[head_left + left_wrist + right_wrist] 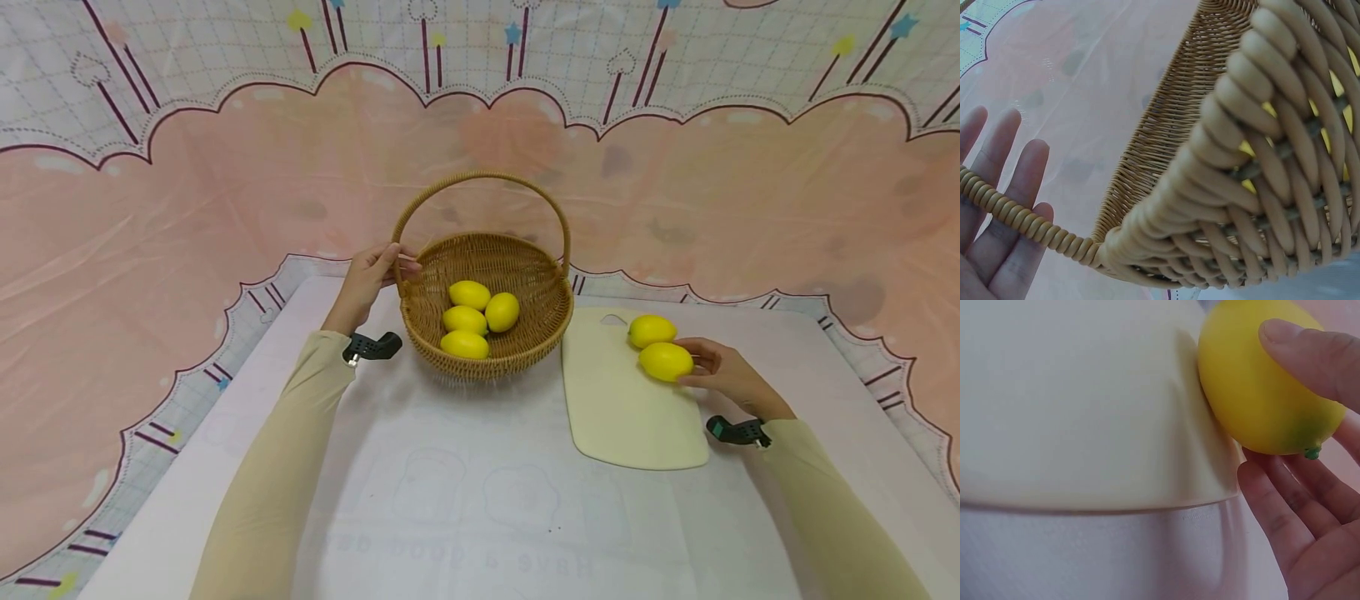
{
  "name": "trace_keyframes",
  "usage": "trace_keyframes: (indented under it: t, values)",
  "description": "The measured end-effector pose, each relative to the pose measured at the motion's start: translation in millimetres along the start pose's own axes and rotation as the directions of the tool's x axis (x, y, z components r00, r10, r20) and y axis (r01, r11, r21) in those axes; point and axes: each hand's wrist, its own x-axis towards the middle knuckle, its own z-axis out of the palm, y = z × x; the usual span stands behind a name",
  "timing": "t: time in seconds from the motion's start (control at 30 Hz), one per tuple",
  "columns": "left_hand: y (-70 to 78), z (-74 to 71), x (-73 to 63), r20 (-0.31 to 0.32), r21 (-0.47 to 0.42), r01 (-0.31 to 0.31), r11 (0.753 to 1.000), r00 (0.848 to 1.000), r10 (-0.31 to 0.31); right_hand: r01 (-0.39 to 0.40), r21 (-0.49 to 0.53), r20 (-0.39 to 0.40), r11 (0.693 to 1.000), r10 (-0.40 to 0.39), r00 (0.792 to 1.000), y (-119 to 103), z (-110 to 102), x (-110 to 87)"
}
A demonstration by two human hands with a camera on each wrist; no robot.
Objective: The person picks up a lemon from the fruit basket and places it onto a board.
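A brown wicker basket (487, 364) with a tall arched handle stands at the back middle of the table, and several yellow lemons (465, 320) lie in it. My left hand (372, 279) holds the basket's handle (1029, 225) low on its left side, its fingers passing behind the wicker. On the right, my right hand (723, 372) grips a lemon (1260, 381), thumb on one side and fingers (1279, 519) on the other. This lemon is over a cream cutting board (630, 417). Another lemon (651, 330) sits just behind it, at the board's far right edge.
A white printed cloth (450, 483) covers the table. Behind the table hangs a pink curtain (300, 183) with a scalloped pattern. The cutting board lies close to the right of the basket. Dark wrist devices (738, 431) sit at both cuffs.
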Motion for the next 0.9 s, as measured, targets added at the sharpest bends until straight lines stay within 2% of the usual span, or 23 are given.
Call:
trace_keyframes:
  t: [0.37,0.9]
  values:
    - [0.6,1.3,0.0,-0.004,0.0,0.003,1.0,1.0,-0.003,-0.027,-0.031,-0.014,0.999,0.026,1.0,0.3,-1.0,0.6]
    - [0.4,0.1,-0.7,-0.004,-0.002,-0.001,1.0,1.0,0.001,-0.014,0.016,0.058,1.0,0.013,0.998,0.8,-4.2,-2.3]
